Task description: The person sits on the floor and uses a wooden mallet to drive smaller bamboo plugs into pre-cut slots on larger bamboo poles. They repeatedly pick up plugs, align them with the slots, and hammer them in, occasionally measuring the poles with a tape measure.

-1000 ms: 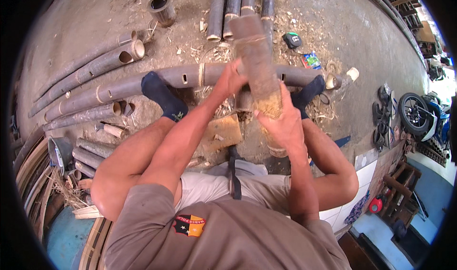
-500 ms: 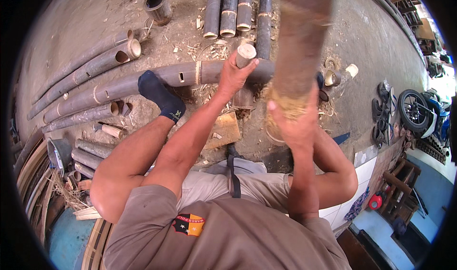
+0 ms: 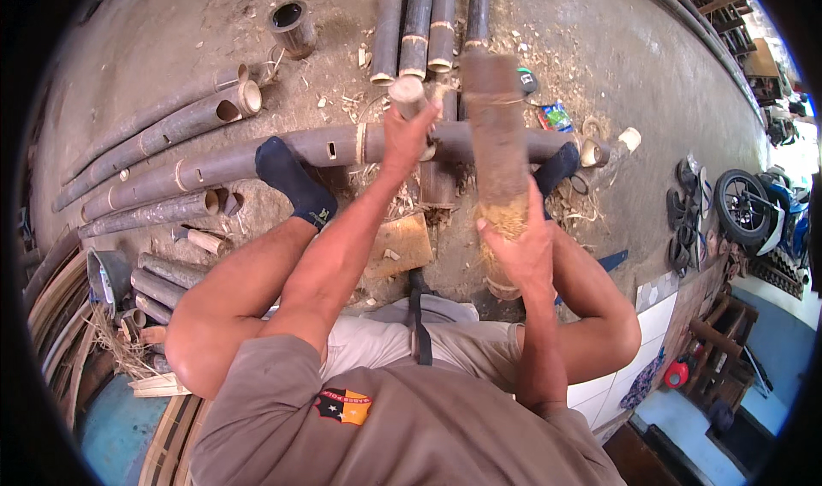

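Observation:
A dark bamboo pole (image 3: 227,166) with several rectangular holes lies crosswise, braced by my feet in dark socks (image 3: 287,173). Above its middle my left hand (image 3: 406,148) is wrapped round a thick round wooden handle (image 3: 408,94); the tool's lower end is hidden, and I cannot tell its kind. In my right hand (image 3: 522,255) is a heavy cylindrical mallet (image 3: 494,131), gripped at a part bound with yellowish fibre. Blurred by motion, the mallet's head is over the pole, right of the handle and apart from it.
More bamboo poles lie at the far middle (image 3: 413,28) and left (image 3: 163,139). A dark cup-like bamboo piece (image 3: 292,30) stands far left. Wood chips litter the floor. A wooden block (image 3: 401,244) sits between my legs; sandals (image 3: 683,216) and a motorcycle (image 3: 762,203) are at the right.
The mallet has come down from high near the camera to just above the pole. My left hand and the wooden handle have shifted a little to the left.

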Available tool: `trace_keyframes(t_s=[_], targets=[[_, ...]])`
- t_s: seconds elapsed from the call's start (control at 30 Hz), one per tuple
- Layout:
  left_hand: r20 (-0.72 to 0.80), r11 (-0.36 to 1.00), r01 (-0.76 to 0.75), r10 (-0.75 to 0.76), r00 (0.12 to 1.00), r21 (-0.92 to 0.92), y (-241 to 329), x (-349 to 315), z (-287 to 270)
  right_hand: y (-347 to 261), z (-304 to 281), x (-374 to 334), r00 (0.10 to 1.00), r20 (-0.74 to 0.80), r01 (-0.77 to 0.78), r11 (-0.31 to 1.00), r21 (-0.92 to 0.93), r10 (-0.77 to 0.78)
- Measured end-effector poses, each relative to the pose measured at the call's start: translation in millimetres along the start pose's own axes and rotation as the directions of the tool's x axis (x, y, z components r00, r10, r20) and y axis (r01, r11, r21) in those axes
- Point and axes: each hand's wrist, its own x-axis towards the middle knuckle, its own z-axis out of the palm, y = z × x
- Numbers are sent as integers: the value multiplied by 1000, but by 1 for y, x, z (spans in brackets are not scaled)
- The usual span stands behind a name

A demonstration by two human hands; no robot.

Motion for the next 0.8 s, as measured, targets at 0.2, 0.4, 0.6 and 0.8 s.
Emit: trace_keyframes(t_s=[0.2,0.4,0.6,0.8], targets=[[138,953,-165,133,981,255,-18,-15,-1,-6,7,1,981,-184,113,959,261,-66],[-84,995,-84,88,993,47,-20,3,-4,13,19,-15,994,58,103,987,-120,-96],[-236,826,-265,423,875,497,60,81,-60,44,7,-51,906,394,31,905,-423,153],[135,498,-217,196,971,840,13,92,-133,98,49,-60,821,524,95,851,-516,227]])
